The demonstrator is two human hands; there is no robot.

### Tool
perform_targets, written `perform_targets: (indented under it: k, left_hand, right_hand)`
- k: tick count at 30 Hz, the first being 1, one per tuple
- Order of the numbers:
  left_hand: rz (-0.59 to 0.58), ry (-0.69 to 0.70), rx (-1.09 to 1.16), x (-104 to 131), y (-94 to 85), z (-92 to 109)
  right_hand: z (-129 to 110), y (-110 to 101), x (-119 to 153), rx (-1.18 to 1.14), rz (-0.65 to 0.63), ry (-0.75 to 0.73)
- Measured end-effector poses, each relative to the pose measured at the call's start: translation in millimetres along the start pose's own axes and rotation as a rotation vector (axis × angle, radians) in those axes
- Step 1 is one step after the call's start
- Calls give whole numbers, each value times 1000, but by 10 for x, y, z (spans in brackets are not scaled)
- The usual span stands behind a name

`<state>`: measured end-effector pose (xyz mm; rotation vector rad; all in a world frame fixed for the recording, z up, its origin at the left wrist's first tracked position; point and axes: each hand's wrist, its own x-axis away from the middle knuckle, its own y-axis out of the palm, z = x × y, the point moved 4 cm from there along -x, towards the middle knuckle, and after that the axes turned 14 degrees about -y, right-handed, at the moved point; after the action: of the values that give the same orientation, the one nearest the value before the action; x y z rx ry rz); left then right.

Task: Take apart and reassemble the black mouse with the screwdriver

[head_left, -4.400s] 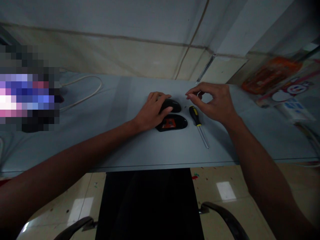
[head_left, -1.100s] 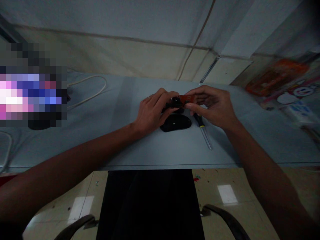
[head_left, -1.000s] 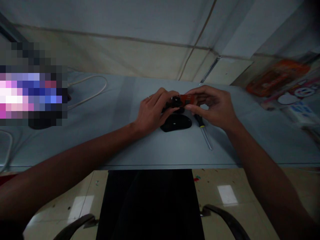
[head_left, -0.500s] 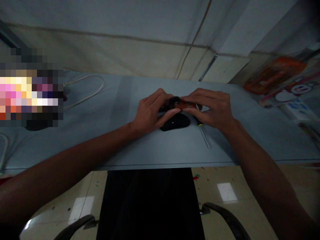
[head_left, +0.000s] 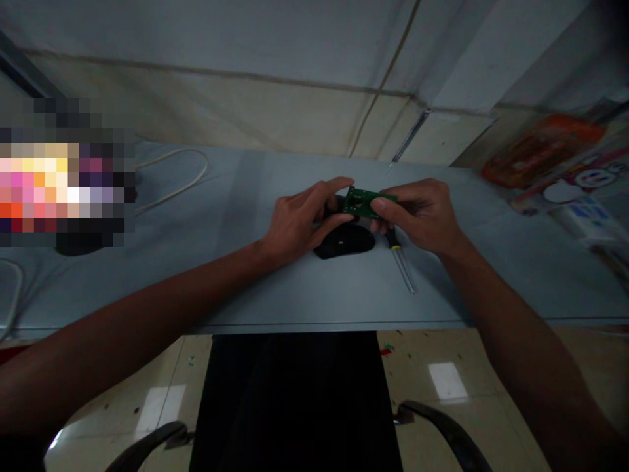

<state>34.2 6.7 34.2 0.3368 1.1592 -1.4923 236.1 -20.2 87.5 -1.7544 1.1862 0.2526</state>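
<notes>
A small green circuit board point(head_left: 362, 204) is held up above the table between my hands. My right hand point(head_left: 425, 213) pinches its right part, thumb on the upper face and fingers beneath. My left hand point(head_left: 299, 219) curls around the left end, with thumb and forefinger at the board's edges. Something dark shows inside the left hand's curve, but I cannot make out what it is. Directly below lies a black computer mouse shell point(head_left: 345, 242) on the table. A screwdriver point(head_left: 401, 265) with a clear shaft and a black and yellow handle lies under my right hand, its handle partly hidden.
On the grey table point(head_left: 295, 298), a white cable point(head_left: 194, 177) loops at the left beside a blurred-out area. Orange packaging point(head_left: 545, 151) and other packets stand at the right. A tiled wall point(head_left: 246, 105) closes off the back. Black chair armrests point(head_left: 437, 426) flank my lap.
The board has turned over, from its brown side with a black wheel to its green face. My right thumb now lies on top of it. Mouse shell and screwdriver stay put.
</notes>
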Motion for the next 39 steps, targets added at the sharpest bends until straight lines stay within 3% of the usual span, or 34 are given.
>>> perform_targets:
  k: [5, 8, 11, 15, 19, 23, 26, 31, 39]
  left_hand:
    - [45, 53, 10, -3, -3, 9]
    - [66, 33, 20, -1, -15, 12]
    - [61, 9, 21, 5, -23, 15]
    - [41, -6, 6, 9, -19, 15]
    - [42, -5, 3, 9, -20, 14]
    - [36, -31, -4, 2, -32, 22]
    - [38, -19, 6, -1, -48, 40]
    - [31, -28, -6, -1, -54, 33]
    - [19, -47, 13, 0, -64, 29]
  right_hand:
    - [92, 63, 23, -115, -3, 86]
    - [157, 59, 55, -182, 66, 106]
    - [136, -3, 78, -33, 123, 20]
    - [28, -65, 77, 277, 85, -146]
    - [15, -47, 70, 343, 26, -239]
    - [20, -25, 71, 383, 45, -287]
    - [15, -23, 69, 401, 50, -257]
    - [53, -38, 69, 377, 23, -71]
    - [48, -53, 88, 389, 22, -88]
